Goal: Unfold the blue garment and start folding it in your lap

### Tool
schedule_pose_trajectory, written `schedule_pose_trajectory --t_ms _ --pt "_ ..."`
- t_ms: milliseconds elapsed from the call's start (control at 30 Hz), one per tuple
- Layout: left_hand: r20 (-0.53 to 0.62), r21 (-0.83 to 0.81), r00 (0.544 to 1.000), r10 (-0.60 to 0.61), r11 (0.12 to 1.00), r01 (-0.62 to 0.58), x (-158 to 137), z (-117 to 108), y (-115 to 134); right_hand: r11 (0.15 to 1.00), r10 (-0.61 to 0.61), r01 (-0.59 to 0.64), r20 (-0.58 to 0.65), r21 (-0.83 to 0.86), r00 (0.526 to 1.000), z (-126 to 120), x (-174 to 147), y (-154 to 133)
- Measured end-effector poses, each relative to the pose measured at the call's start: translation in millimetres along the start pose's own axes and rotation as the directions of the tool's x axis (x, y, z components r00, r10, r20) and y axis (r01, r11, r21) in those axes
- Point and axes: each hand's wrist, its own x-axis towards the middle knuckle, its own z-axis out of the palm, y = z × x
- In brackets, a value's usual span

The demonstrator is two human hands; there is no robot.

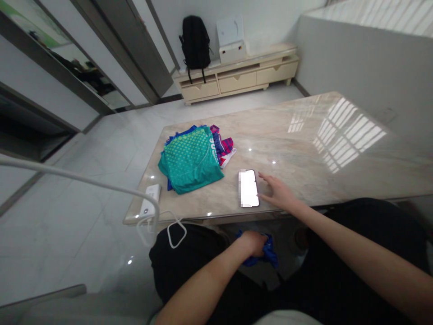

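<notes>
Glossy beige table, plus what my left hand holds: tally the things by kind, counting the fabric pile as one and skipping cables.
Teal-topped fabric pile: 1
Dark-edged rectangular smartphone with bright screen: 1
White rectangular device: 1
Crumpled blue fabric in left hand: 1
Total: 4

From the right hand (276,192), I have bare desk (267,133) to cross between twelve and two o'clock; the phone (249,189) blocks nine, the clothes pile (192,158) ten. From the left hand (256,243), the near edge (216,220) bars twelve, the left knee (191,257) nine, and a white cable (101,183) hangs across ten.
</notes>
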Motion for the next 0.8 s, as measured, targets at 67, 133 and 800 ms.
schedule_pose_trajectory --t_ms 67,133,800 --pt "0.007 0.007 1.000 0.000 1.000 0.000 0 0 1 0.995 -0.047 0.049 0.025 -0.082 0.999 6 -4 -2" --pt "0.010 0.011 1.000 0.000 1.000 0.000 0 0 1 0.986 -0.077 0.085 0.057 -0.146 0.995 13 -8 -3" --pt "0.005 0.019 1.000 -0.001 1.000 0.001 -2 -1 2 0.937 -0.097 0.141 0.151 -0.319 0.984 17 -10 -1"
